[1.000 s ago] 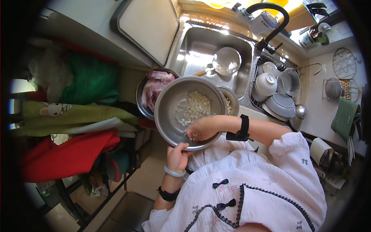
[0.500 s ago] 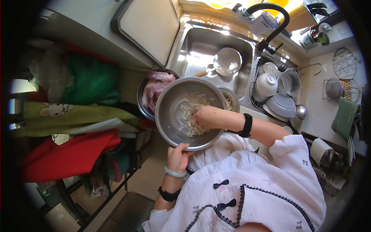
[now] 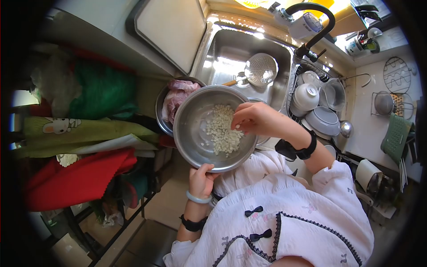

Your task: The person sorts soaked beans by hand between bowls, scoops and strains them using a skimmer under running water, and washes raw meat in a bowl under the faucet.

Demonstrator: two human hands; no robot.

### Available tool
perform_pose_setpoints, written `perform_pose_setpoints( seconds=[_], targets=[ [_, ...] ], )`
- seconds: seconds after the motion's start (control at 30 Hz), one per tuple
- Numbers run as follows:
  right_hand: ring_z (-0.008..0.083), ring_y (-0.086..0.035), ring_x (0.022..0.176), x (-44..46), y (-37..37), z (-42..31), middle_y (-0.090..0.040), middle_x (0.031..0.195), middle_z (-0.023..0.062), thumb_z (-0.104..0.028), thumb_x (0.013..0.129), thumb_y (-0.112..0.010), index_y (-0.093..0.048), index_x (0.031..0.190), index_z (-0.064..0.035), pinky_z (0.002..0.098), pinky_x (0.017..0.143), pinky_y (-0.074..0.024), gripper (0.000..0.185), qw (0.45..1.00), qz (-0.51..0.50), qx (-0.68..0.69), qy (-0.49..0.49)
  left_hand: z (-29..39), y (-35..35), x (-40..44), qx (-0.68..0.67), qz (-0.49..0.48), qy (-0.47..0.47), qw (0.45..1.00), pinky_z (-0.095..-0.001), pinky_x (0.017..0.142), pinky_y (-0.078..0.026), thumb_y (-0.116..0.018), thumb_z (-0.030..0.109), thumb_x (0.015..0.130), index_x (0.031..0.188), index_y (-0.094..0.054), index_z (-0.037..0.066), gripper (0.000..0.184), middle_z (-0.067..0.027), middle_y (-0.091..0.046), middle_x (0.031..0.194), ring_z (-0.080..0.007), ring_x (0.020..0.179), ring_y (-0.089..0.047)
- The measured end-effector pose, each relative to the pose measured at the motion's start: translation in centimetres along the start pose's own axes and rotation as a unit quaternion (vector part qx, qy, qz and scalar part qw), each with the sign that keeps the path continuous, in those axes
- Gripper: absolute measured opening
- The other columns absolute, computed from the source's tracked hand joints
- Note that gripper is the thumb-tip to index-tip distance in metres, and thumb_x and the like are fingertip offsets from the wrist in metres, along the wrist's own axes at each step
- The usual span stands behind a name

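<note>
A wide stainless steel bowl point(image 3: 191, 133) is tilted slightly toward me, with small pale white chopped pieces or kernels point(image 3: 221, 133) heaped in its middle and right. My left hand point(image 3: 203, 180) grips the near rim, thumb on top and fingers beneath. Over the bowl's right side hovers my right hand point(image 3: 252, 118), its fingers curled together. A white bit shows at the fingertips, but whatever else they hold is hidden. Behind the bowl at left, raw meat point(image 3: 178, 100) lies in another metal bowl point(image 3: 161, 116). A further metal bowl point(image 3: 262, 141) is mostly covered by my right hand and the wide bowl.
The metal sink point(image 3: 222, 42) contains a perforated skimmer point(image 3: 261, 70). A black faucet point(image 3: 330, 22) arches at its right. White bowls point(image 3: 307, 97) stand in a dish rack beside it. A cutting board point(image 3: 171, 31) leans at left, above hanging green point(image 3: 89, 133) and red cloths point(image 3: 84, 178).
My right hand has lifted from among the white pieces and moved up and right, uncovering more of them. The wide bowl has shifted slightly left with my left hand still on it.
</note>
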State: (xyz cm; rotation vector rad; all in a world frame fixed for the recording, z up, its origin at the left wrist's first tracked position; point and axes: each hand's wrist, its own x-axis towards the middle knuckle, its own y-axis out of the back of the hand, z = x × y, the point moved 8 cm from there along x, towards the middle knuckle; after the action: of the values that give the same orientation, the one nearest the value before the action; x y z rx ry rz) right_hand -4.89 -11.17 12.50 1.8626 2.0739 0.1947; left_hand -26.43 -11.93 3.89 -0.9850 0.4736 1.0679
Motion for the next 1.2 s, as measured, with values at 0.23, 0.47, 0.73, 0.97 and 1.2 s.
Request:
perform_pose_setpoints(
  seconds=[0.23,0.47,0.73,0.97,1.2],
  targets=[
    [0.0144,-0.06,0.074,-3.7,4.2,3.5,-0.057,0.086,0.0068,0.009,0.071,-0.059,-0.063,0.087,-0.0016,0.0244,0.062,-0.0505,0.019,0.992,0.1,0.064,-0.037,0.4,1.1,-0.1,-0.018,0.01,-0.011,1.0,-0.0457,0.077,-0.054,-0.044,-0.008,0.072,0.119,-0.04,-0.003,0.047,-0.0183,-0.053,0.107,-0.0317,0.093,-0.058],
    [0.028,-0.058,0.086,-4.0,-1.7,10.3,-0.06,0.096,0.0098,0.0,0.072,-0.063,-0.063,0.092,-0.0052,0.0326,0.076,-0.0473,0.02,0.984,0.04,-0.169,0.039,1.2,1.9,-0.4,-0.028,0.035,-0.031,0.999,-0.043,0.074,-0.054,-0.046,-0.007,0.072,0.117,-0.042,-0.003,0.046,-0.0174,-0.055,0.105,-0.0308,0.092,-0.059],
    [0.0231,-0.06,0.079,-0.1,2.2,1.7,-0.056,0.09,0.0114,0.0,0.078,-0.058,-0.06,0.098,-0.0056,0.0316,0.064,-0.0513,0.021,0.985,0.124,-0.115,0.018,1.2,2.3,-0.5,-0.032,0.032,-0.037,0.998,-0.0423,0.072,-0.055,-0.046,-0.007,0.072,0.115,-0.043,-0.003,0.044,-0.0165,-0.056,0.104,-0.0299,0.09,-0.06],
    [0.031,-0.051,0.099,5.9,-5.5,2.3,-0.048,0.112,0.0162,0.001,0.072,-0.053,-0.048,0.114,-0.0008,0.0363,0.085,-0.0441,0.042,0.934,0.034,-0.338,0.109,0.6,1.7,-0.3,-0.023,0.025,-0.034,0.999,-0.0421,0.072,-0.056,-0.046,-0.007,0.072,0.113,-0.044,-0.005,0.041,-0.0173,-0.056,0.101,-0.0296,0.087,-0.061],
    [0.0302,-0.054,0.089,5.5,-7.2,4.9,-0.05,0.102,0.016,-0.009,0.071,-0.057,-0.052,0.105,-0.0027,0.0361,0.075,-0.0488,0.035,0.92,-0.061,-0.384,0.049,0.3,0.7,-0.4,-0.019,0.02,-0.028,0.999,-0.0432,0.073,-0.055,-0.044,-0.008,0.073,0.113,-0.043,-0.006,0.04,-0.017,-0.056,0.1,-0.0294,0.086,-0.061]
  ],
)
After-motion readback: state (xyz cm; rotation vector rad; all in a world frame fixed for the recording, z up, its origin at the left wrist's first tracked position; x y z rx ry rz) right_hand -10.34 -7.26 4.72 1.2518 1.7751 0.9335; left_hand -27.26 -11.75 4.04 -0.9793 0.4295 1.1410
